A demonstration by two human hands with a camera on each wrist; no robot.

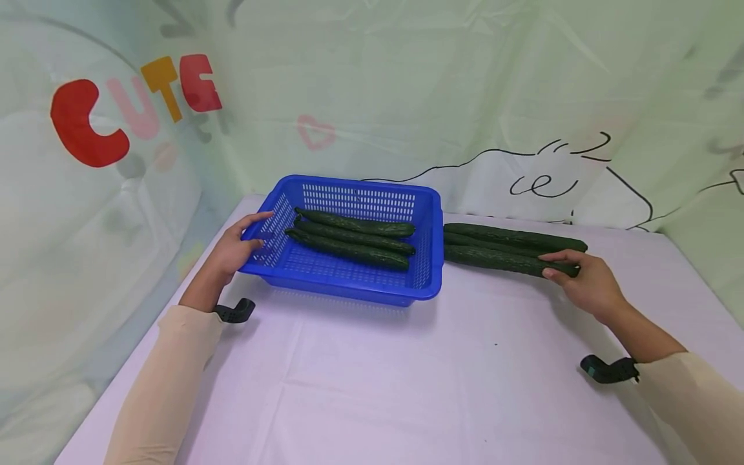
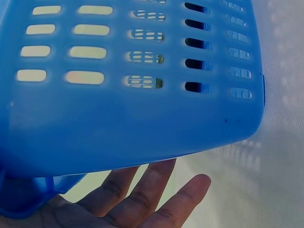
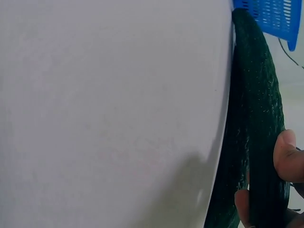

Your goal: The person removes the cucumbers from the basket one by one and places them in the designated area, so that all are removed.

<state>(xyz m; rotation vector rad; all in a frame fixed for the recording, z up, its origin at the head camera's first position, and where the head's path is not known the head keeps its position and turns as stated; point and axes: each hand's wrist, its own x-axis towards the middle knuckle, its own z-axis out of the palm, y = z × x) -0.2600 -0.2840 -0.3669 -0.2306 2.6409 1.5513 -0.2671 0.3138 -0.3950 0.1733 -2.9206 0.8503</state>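
Observation:
A blue plastic basket [image 1: 343, 290] stands on the table with three long dark-green cucumbers [image 1: 354, 237] lying side by side in it. My left hand [image 1: 232, 247] holds the basket's left rim, thumb and fingers lapping over the edge. In the left wrist view, fingers [image 2: 147, 194] extend beside the perforated wall. To the right of the basket, my right hand [image 1: 589, 284] grips the right end of the front cucumber [image 1: 494, 257] between thumb and fingers. Another cucumber [image 1: 517, 236] lies just behind it, and one more shows partly between them. The right wrist view shows the held cucumber [image 3: 259, 95] overlapping another.
A pale cloth covers the table [image 1: 395, 374]. Behind it hangs a light green curtain [image 1: 372, 90] with printed letters and line drawings. The left ends of the loose cucumbers reach the basket's right side. A black device [image 1: 607, 369] is strapped to the right wrist.

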